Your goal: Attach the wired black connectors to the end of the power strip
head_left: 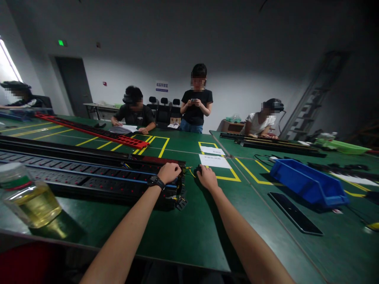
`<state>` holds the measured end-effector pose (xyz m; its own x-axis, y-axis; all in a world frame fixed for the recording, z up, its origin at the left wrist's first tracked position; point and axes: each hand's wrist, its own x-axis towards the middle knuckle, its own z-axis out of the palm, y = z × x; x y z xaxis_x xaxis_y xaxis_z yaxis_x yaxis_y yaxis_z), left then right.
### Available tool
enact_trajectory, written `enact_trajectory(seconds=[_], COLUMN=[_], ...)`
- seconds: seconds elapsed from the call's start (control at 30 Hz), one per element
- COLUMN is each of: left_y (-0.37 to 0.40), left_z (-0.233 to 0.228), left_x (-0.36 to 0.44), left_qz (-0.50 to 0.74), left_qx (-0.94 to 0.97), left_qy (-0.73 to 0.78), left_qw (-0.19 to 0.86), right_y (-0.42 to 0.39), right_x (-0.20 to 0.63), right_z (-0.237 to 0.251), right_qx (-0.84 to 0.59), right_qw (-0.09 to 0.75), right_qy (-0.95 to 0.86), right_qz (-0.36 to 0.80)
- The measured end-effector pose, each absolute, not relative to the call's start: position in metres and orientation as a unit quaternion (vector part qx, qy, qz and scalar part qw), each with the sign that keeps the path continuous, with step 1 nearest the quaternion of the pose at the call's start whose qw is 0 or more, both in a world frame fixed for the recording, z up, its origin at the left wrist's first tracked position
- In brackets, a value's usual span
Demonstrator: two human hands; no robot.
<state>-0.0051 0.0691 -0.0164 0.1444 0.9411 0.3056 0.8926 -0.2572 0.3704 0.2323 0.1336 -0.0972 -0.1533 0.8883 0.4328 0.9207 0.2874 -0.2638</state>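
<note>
Hands at the end of the long black power strip, mid-bench.
Left hand (pixel 169 172) is clenched on top of the power strip (pixel 89 173) at its end cap; right hand (pixel 207 177) lies just beside it, fingers curled over a small dark part (pixel 197 169) near yellow wires (pixel 189 170). Judgement: brace the strip firmly and keep the wires unpinched.

Dim room; grey wall (pixel 237 47) far; dark door (pixel 75 85) far left; green exit sign (pixel 60 42) above; chairs (pixel 164 108) beyond green tables (pixel 183 232).
</note>
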Motion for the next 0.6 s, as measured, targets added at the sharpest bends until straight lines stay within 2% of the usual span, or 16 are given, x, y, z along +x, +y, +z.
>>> enact_trajectory(seconds=[0.17,0.4,0.6], left_y=[0.070,0.071,0.069], left_z=[-0.017,-0.019,-0.017], left_x=[-0.005,-0.004,-0.004], left_qz=[0.243,0.242,0.243], left_qx=[0.750,0.747,0.749], left_qy=[0.612,0.617,0.615], left_qw=[0.053,0.053,0.055], right_y=[0.134,0.123,0.125], right_x=[0.232,0.230,0.230], right_z=[-0.094,-0.086,-0.092], right_qx=[-0.610,-0.586,-0.597], right_qw=[0.237,0.269,0.242], right_qy=[-0.756,-0.759,-0.764], right_qz=[-0.013,-0.091,-0.042])
